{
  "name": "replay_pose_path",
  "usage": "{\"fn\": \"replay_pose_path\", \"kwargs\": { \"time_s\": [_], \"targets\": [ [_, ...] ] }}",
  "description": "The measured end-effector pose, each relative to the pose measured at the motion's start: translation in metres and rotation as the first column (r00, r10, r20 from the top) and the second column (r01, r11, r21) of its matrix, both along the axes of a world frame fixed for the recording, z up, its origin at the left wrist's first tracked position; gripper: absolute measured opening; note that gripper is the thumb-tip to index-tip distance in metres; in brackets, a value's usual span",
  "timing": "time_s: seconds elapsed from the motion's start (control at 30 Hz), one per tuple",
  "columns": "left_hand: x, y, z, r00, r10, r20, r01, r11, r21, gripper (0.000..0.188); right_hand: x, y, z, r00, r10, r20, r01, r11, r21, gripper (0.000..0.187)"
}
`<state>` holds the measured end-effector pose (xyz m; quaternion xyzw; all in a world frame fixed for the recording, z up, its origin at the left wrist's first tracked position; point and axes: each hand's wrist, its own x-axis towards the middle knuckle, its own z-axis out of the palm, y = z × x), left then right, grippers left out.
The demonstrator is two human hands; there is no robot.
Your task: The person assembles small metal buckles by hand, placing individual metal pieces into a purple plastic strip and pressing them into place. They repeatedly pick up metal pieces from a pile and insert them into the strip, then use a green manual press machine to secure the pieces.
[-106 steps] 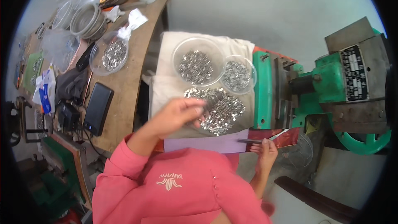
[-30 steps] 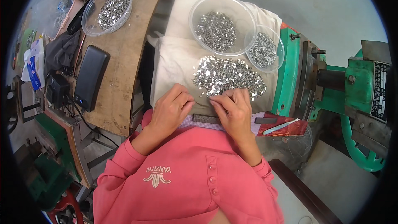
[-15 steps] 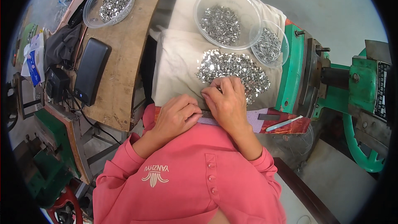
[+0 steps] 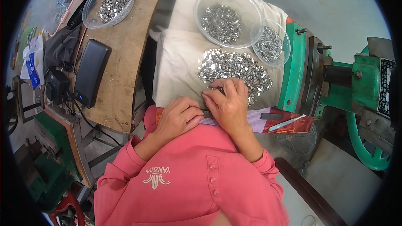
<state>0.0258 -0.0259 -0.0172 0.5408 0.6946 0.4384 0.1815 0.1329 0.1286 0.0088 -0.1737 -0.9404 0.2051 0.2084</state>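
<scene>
A heap of small shiny metal pieces (image 4: 234, 68) lies on a beige cloth (image 4: 178, 71) in front of me. My right hand (image 4: 229, 102) rests at the heap's near edge, its thumb and index finger pinched together. Whatever sits between those fingertips is too small to make out. Just left of it, my left hand (image 4: 179, 115) is closed with fingertips bunched near the cloth's front edge; what it grips, if anything, is hidden. Beyond the heap stand a large clear tub (image 4: 200, 25) of metal pieces and a smaller clear container (image 4: 286, 50) holding thin metal parts.
A green machine (image 4: 293, 75) with a handwheel stands at the right. Near it lie a light-blue-handled tool (image 4: 287, 123) and a dark flat bar (image 4: 271, 116). On the wooden table (image 4: 121, 67) at left are a black power bank (image 4: 91, 73) and another clear tub (image 4: 90, 14) of pieces.
Both hands stay in nearly the same place, with only slight finger shifts. The whole view has moved a little.
</scene>
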Motion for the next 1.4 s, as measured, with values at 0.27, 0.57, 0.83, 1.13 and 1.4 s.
{"fn": "replay_pose_path", "kwargs": {
  "time_s": [0.27,0.57,0.83,1.13,1.4],
  "targets": [
    [-0.003,-0.002,0.001,0.997,-0.003,0.073,0.007,0.998,-0.057,0.019,0.031,-0.018,0.007,0.997,-0.037,-0.061,0.031,0.994,-0.105,0.020],
    [-0.005,-0.003,0.004,0.996,-0.025,0.083,0.034,0.994,-0.100,0.024,0.038,-0.007,0.000,0.993,-0.114,-0.036,0.109,0.987,-0.115,0.022],
    [0.000,0.008,0.012,0.994,-0.050,-0.099,0.045,0.998,-0.053,0.017,0.015,0.018,0.002,0.996,-0.083,-0.020,0.082,0.996,-0.040,0.021],
    [-0.001,0.006,0.010,0.945,-0.046,-0.324,0.072,0.995,0.067,0.012,-0.004,0.009,0.005,0.995,-0.068,0.066,0.067,0.998,0.012,0.018],
    [-0.010,0.020,0.013,0.927,0.126,-0.353,-0.151,0.988,-0.044,0.014,-0.013,0.007,0.013,0.988,-0.017,0.153,0.004,0.996,0.084,0.014]
  ]
}}
